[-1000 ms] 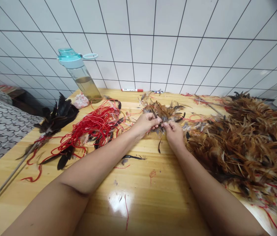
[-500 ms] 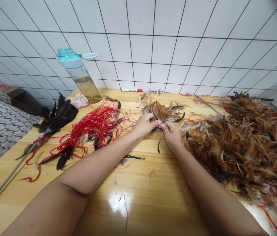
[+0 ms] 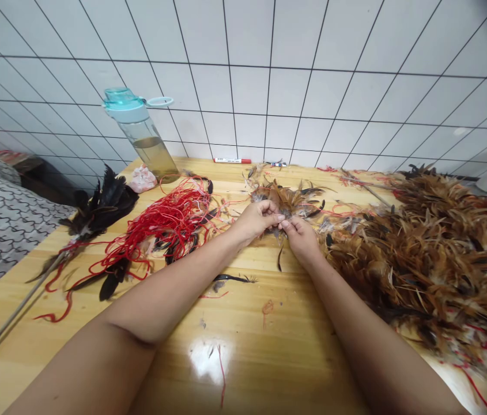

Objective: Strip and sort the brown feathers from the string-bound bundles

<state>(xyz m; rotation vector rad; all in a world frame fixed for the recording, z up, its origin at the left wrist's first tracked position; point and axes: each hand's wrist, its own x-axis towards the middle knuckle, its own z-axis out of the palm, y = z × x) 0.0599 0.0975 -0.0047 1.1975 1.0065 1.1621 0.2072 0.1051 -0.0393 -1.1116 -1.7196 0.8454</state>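
Thumb and fingers of my left hand [image 3: 258,220] are pinched together near the middle of the table. My right hand [image 3: 300,237] pinches right beside it, the two sets of fingertips touching. Grey feather fluff [image 3: 285,214] shows at the fingertips; the small feather they grip is mostly hidden. Just behind my hands lies a small heap of brown feathers [image 3: 289,196]. A single dark feather [image 3: 279,259] lies on the table below my fingers. Left of my left forearm is a tangle of red string [image 3: 168,219] with black feathers in it.
A large pile of brown feathers [image 3: 425,248] covers the right side. On the left lies a stick [image 3: 10,325] with black feathers [image 3: 102,202] at its end. A water bottle [image 3: 154,155], a pink-white lump [image 3: 143,178] and a red-capped marker [image 3: 232,161] stand or lie towards the tiled wall [image 3: 247,86].
The view has tilted very slightly. A dark feather that stood up by my left fingers no longer shows there. Both hands keep their pinch in nearly the same place.
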